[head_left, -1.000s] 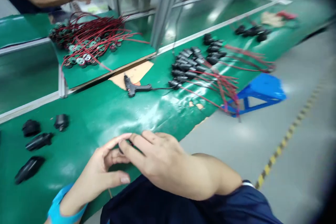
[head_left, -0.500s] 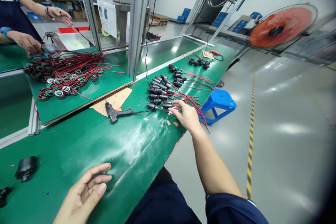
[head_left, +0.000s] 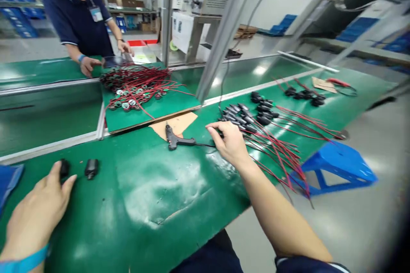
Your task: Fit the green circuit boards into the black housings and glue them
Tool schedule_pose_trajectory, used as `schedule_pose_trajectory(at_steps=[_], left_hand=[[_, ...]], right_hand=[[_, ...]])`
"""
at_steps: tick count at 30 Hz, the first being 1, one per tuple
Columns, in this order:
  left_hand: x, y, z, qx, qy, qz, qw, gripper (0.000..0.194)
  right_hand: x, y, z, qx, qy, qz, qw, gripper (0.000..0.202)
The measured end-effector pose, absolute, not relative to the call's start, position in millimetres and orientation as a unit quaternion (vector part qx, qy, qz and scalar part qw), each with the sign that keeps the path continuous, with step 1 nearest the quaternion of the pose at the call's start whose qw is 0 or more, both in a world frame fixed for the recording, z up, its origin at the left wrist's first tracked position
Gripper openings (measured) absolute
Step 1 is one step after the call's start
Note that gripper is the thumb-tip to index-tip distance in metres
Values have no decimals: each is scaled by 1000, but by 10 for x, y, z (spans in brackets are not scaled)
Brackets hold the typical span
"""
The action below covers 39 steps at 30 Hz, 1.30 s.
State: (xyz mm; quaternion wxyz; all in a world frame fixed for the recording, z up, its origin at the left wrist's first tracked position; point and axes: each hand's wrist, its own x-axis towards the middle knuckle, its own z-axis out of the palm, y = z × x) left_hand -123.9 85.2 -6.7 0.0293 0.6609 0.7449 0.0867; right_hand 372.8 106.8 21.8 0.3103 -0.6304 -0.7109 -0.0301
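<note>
We see our left hand (head_left: 38,207) low over the green bench (head_left: 96,230), thumb and forefinger spread apart, with a small black part (head_left: 64,167) showing between them; whether the fingers touch it, we cannot tell. Just to its right, a 2nd black part (head_left: 92,168) lies clear of the hand.

Our right hand (head_left: 229,140) is over the bench at the near edge of a cluster of black housings (head_left: 235,115), thumb and forefinger tips close together – we cannot make out if anything is pinched there. Red wires (head_left: 282,149) run from the housings past the bench edge, above a blue stool (head_left: 342,160).

Left of the right hand, a black glue gun (head_left: 176,140) lies partly on a piece of cardboard (head_left: 188,123), its cord leading towards that hand. Beyond, a heap of red-wired discs (head_left: 130,94) covers much of a raised green board (head_left: 179,108); behind it stands a co-worker (head_left: 85,21), 2 hands near the heap.
</note>
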Motion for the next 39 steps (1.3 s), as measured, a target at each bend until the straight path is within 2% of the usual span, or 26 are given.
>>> schedule_pose_trajectory(at_steps=[3,6,9,11,13,15,17,20,24,28,34,37,39], left_hand=[[-1138,797,-84,677,735,11,-24,68],[-1071,752,-65,700,713,18,-38,62],[-1082,733,-13,709,702,71,16,47],[-1073,737,47,697,699,140,70,36],[-1015,739,119,669,701,214,120,41],[-915,722,182,645,695,272,163,53],[-805,690,211,638,672,318,202,57],[-678,647,191,636,641,357,240,45],[-597,638,144,638,638,360,239,34],[-521,633,167,634,640,360,244,32],[-344,582,236,581,644,385,315,32],[-329,577,233,583,642,370,333,30],[-344,584,216,581,635,363,356,31]], right_hand=[[3310,1633,287,-579,-771,7,264,37],[2875,2181,296,-550,-803,24,229,24],[2547,2651,282,-539,-816,23,209,18],[2463,2913,273,-550,-810,9,204,23],[2499,3125,266,-576,-792,-10,204,31],[2617,3284,253,-601,-773,-26,203,33],[2750,3394,232,-611,-766,-34,197,34],[2863,3501,188,-601,-777,-36,182,36],[2815,3537,155,-577,-799,-38,165,34],[2661,3400,153,-513,-845,-25,152,30],[2316,3160,74,-463,-874,-9,150,34],[2201,3054,224,-464,-871,-22,158,28],[2202,2863,471,-472,-863,-42,172,31]])
